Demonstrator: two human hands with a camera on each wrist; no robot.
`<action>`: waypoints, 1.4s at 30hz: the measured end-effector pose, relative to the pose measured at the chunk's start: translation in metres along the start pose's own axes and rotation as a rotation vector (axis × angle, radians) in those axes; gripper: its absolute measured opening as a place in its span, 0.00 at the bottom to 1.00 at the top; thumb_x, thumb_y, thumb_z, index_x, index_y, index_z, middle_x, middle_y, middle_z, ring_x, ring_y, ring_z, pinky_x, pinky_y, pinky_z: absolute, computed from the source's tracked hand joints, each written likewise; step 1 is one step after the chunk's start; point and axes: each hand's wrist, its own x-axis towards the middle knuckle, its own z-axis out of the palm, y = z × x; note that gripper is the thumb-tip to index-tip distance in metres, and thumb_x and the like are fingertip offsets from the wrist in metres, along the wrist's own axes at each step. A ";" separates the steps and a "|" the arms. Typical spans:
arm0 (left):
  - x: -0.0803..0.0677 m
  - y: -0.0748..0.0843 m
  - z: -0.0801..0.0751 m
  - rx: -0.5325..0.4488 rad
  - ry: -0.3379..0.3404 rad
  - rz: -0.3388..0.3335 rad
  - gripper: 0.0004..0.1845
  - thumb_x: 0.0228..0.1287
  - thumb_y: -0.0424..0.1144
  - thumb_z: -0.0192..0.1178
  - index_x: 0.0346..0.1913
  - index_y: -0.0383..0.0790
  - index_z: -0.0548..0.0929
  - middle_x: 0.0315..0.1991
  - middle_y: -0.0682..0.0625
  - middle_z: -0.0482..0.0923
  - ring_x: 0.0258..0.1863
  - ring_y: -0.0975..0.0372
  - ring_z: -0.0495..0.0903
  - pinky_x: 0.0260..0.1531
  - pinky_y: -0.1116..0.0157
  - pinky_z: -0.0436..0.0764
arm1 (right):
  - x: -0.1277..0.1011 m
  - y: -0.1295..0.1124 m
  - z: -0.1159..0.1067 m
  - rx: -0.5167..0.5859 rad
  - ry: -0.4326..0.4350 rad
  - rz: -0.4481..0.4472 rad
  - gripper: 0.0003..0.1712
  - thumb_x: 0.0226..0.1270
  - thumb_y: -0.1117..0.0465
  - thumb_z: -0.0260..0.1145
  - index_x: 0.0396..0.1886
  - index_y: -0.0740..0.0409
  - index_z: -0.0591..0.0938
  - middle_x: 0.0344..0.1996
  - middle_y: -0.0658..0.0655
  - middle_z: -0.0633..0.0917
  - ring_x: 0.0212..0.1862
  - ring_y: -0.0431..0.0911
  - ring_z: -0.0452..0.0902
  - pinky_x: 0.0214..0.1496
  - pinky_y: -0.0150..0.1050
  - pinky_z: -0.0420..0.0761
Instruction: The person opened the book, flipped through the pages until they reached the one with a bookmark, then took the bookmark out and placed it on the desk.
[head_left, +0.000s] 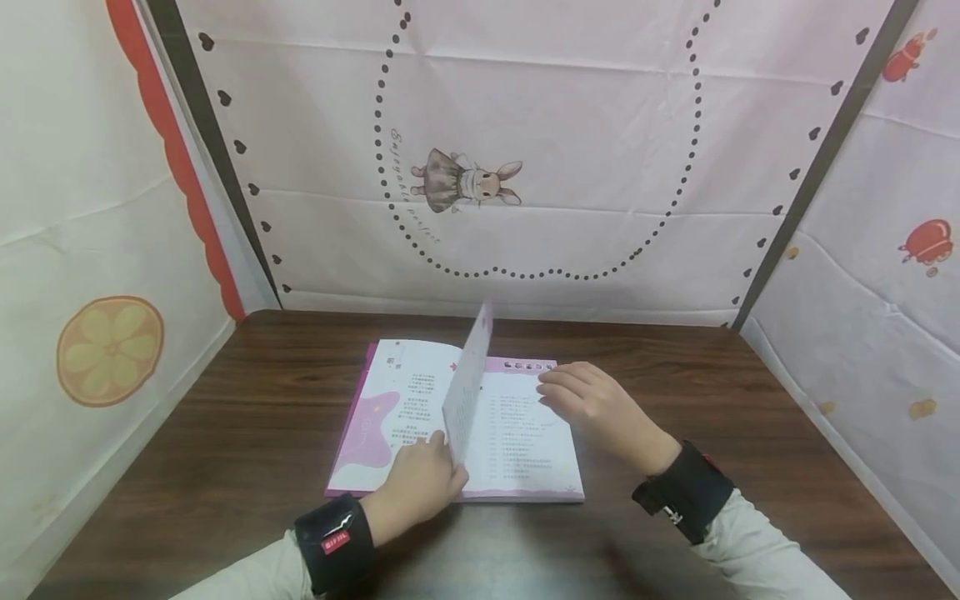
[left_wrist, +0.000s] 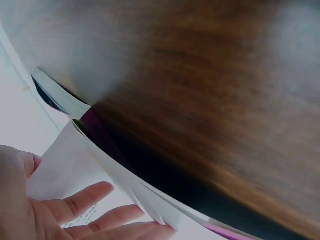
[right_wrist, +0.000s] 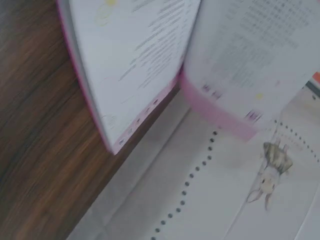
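Observation:
An open pink-and-white book (head_left: 525, 454) lies on the dark wooden table (head_left: 225, 417). One page (head_left: 467, 392) stands nearly upright over the spine. My left hand (head_left: 420, 485) is at the book's near edge, at the foot of that standing page. In the left wrist view its fingers (left_wrist: 85, 197) lie straight against the lifted page (left_wrist: 62, 165). My right hand (head_left: 592, 404) lies over the upper part of the right-hand page, fingers loosely extended to the left. The right wrist view shows the book (right_wrist: 135, 65) and the raised page (right_wrist: 250, 55), not the hand.
Fabric walls enclose the table on three sides: a rabbit print (head_left: 465, 179) on the back sheet, a flower print (head_left: 110, 350) on the left. Bare tabletop (head_left: 750, 400) surrounds the book. Black wrist straps (head_left: 333, 542) sit on both forearms.

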 end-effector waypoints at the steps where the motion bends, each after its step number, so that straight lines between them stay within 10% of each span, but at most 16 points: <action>1: -0.001 -0.002 -0.002 -0.056 -0.014 -0.010 0.17 0.58 0.41 0.56 0.40 0.27 0.79 0.21 0.48 0.71 0.15 0.62 0.65 0.12 0.69 0.64 | -0.002 0.001 0.001 0.000 -0.009 0.020 0.18 0.40 0.68 0.78 0.36 0.61 0.84 0.36 0.56 0.87 0.41 0.47 0.83 0.47 0.39 0.82; 4: -0.002 -0.010 -0.009 -0.239 -0.079 -0.068 0.23 0.65 0.41 0.51 0.57 0.27 0.73 0.19 0.51 0.71 0.13 0.64 0.65 0.11 0.71 0.62 | -0.010 0.002 0.004 0.004 -0.087 0.060 0.18 0.40 0.65 0.78 0.36 0.60 0.84 0.35 0.55 0.88 0.40 0.46 0.83 0.46 0.38 0.83; 10: -0.004 -0.036 -0.022 -0.496 -0.066 -0.247 0.22 0.70 0.40 0.46 0.54 0.22 0.75 0.12 0.53 0.61 0.09 0.66 0.57 0.10 0.72 0.57 | -0.028 0.000 0.010 0.009 -0.229 0.122 0.18 0.43 0.63 0.78 0.38 0.57 0.85 0.36 0.52 0.88 0.40 0.43 0.83 0.46 0.36 0.83; 13: -0.008 -0.047 -0.022 -0.560 -0.029 -0.255 0.29 0.67 0.32 0.47 0.67 0.22 0.57 0.31 0.38 0.79 0.13 0.64 0.62 0.11 0.71 0.61 | -0.034 0.001 0.012 0.015 -0.260 0.159 0.17 0.44 0.63 0.77 0.38 0.57 0.85 0.36 0.52 0.88 0.41 0.43 0.83 0.46 0.36 0.83; 15: -0.012 -0.052 -0.020 -0.563 -0.003 -0.219 0.38 0.63 0.27 0.48 0.73 0.29 0.42 0.58 0.30 0.71 0.19 0.60 0.70 0.15 0.70 0.67 | -0.038 0.002 0.015 0.029 -0.285 0.169 0.17 0.46 0.63 0.76 0.39 0.57 0.85 0.36 0.53 0.88 0.41 0.44 0.83 0.46 0.36 0.83; 18: -0.015 -0.055 -0.017 -0.525 0.053 -0.161 0.48 0.59 0.20 0.48 0.74 0.41 0.29 0.74 0.32 0.38 0.28 0.53 0.74 0.18 0.71 0.71 | -0.043 0.001 0.019 0.066 -0.353 0.175 0.17 0.48 0.62 0.75 0.40 0.58 0.85 0.38 0.53 0.88 0.42 0.44 0.83 0.47 0.37 0.83; 23: -0.017 -0.054 -0.011 -0.352 0.075 -0.135 0.53 0.54 0.16 0.52 0.75 0.47 0.34 0.73 0.32 0.23 0.37 0.46 0.77 0.23 0.68 0.79 | -0.048 -0.004 0.026 0.159 -0.536 0.208 0.16 0.53 0.61 0.72 0.43 0.58 0.85 0.41 0.54 0.87 0.46 0.46 0.83 0.51 0.40 0.81; 25: -0.018 -0.054 -0.008 -0.242 0.076 -0.118 0.51 0.53 0.17 0.54 0.75 0.49 0.42 0.73 0.30 0.24 0.59 0.35 0.67 0.46 0.54 0.81 | -0.050 -0.007 0.028 0.201 -0.590 0.233 0.16 0.54 0.61 0.72 0.44 0.59 0.85 0.42 0.54 0.87 0.47 0.47 0.82 0.51 0.40 0.81; 28: -0.018 -0.052 -0.005 -0.064 0.093 -0.071 0.48 0.51 0.18 0.58 0.73 0.54 0.55 0.73 0.30 0.31 0.68 0.28 0.34 0.59 0.28 0.50 | -0.051 -0.010 0.030 0.251 -0.645 0.278 0.17 0.55 0.61 0.71 0.46 0.59 0.84 0.44 0.55 0.87 0.49 0.48 0.82 0.52 0.41 0.81; 34: -0.018 -0.050 -0.008 0.061 -0.008 0.058 0.37 0.60 0.27 0.57 0.69 0.61 0.64 0.75 0.40 0.43 0.71 0.31 0.36 0.60 0.28 0.33 | -0.055 -0.011 0.031 0.339 -0.758 0.349 0.20 0.56 0.63 0.70 0.51 0.59 0.83 0.48 0.56 0.85 0.51 0.48 0.82 0.52 0.41 0.81; 42: -0.016 -0.051 -0.022 0.046 -0.160 0.274 0.30 0.59 0.21 0.53 0.65 0.41 0.70 0.69 0.41 0.62 0.70 0.43 0.58 0.64 0.43 0.63 | -0.058 -0.016 0.030 0.382 -0.845 0.390 0.26 0.56 0.58 0.71 0.55 0.61 0.80 0.53 0.56 0.83 0.53 0.49 0.81 0.53 0.42 0.80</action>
